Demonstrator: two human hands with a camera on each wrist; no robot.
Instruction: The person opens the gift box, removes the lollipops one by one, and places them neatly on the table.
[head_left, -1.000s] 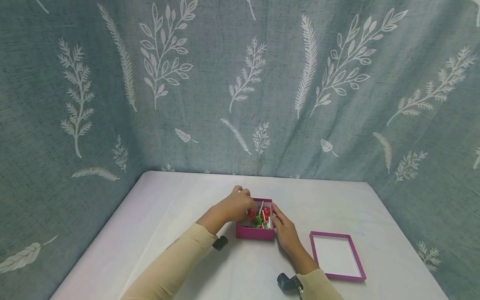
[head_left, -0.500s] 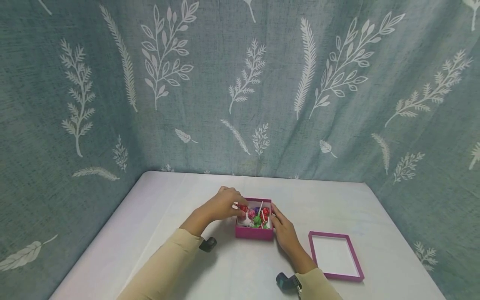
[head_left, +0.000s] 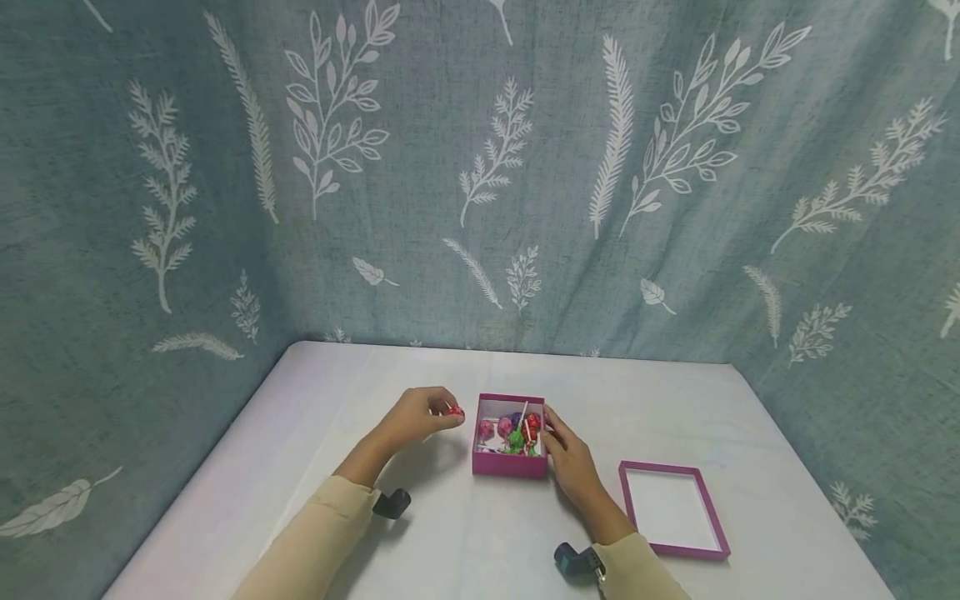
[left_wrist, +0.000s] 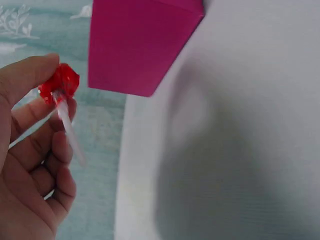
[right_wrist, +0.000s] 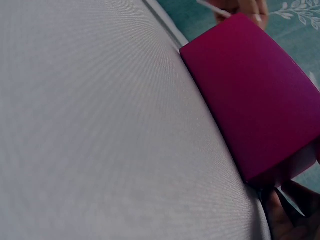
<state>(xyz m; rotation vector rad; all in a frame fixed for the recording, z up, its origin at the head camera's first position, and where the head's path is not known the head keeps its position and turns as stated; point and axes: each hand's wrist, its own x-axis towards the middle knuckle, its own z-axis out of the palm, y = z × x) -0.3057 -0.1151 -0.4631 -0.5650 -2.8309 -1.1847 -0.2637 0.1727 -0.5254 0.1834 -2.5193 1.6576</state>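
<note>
In the head view, my left hand (head_left: 412, 418) is raised left of a magenta box and pinches a red-wrapped lollipop (head_left: 455, 411). The left wrist view shows the lollipop's red head (left_wrist: 60, 84) between thumb and fingers, its white stick pointing down. The open-topped box (head_left: 510, 465) holds several lollipops in pink, green, purple and red wrappers. My right hand (head_left: 573, 467) rests against the box's right side, fingers extended along it. In the right wrist view its fingertips (right_wrist: 280, 212) are at the box's end, partly in shadow.
A magenta-rimmed box lid (head_left: 712, 514) with a white inside lies on the white table (head_left: 600, 575) to the right, beside my right forearm. A teal curtain (head_left: 420, 208) with white leaf patterns stands behind the table and at both sides.
My left hand has come out of the box and moved left, carrying the red lollipop. My right hand stays at the box's right side; box and lid remain in place.
</note>
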